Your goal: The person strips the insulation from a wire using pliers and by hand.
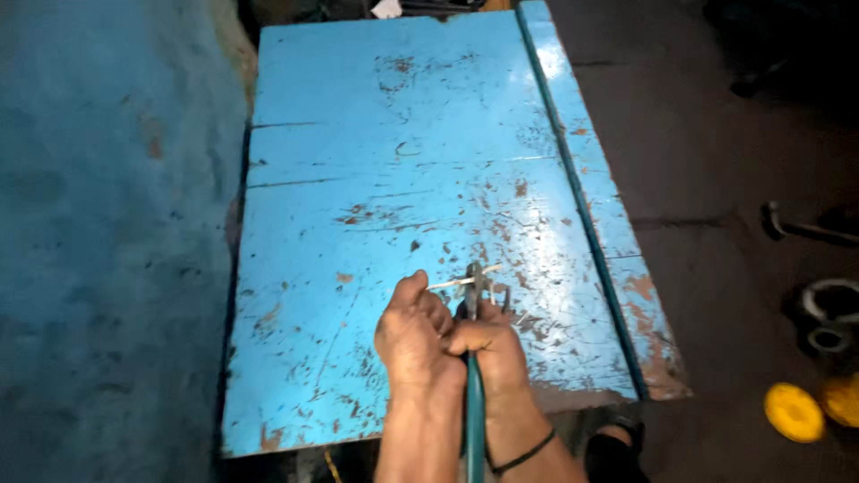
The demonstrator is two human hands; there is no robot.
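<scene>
While the big blue bench (394,179) takes up most of the view, with its paint scratched and rusted through in patches, all the work sits near its front edge. To the left stands a blue wall (107,233). To the right is dark floor (716,161) with a few loose things on it: a metal ring (830,300), two round yellow discs (793,411) and what looks like a hammer (805,230), well apart from the hands.

Both hands are pressed together over the bench. The left hand (413,335) is curled shut, its grip closed around something I cannot fully see, with the thumb up beside the tool head. The right hand (490,351) is also clenched, its grip wrapped on the green-handled pliers (473,394), whose long handles run back toward the person between the forearms. A dark band circles the right wrist.

At the pliers' nose a thin pale wire piece (463,282) sticks out crosswise to both sides, held just above the bench surface. It seems caught in the tool, and it looks straight on the left; the right end is too blurred to judge. As far as I can tell, the piece is gripped and being worked, neither cut through nor set down.
</scene>
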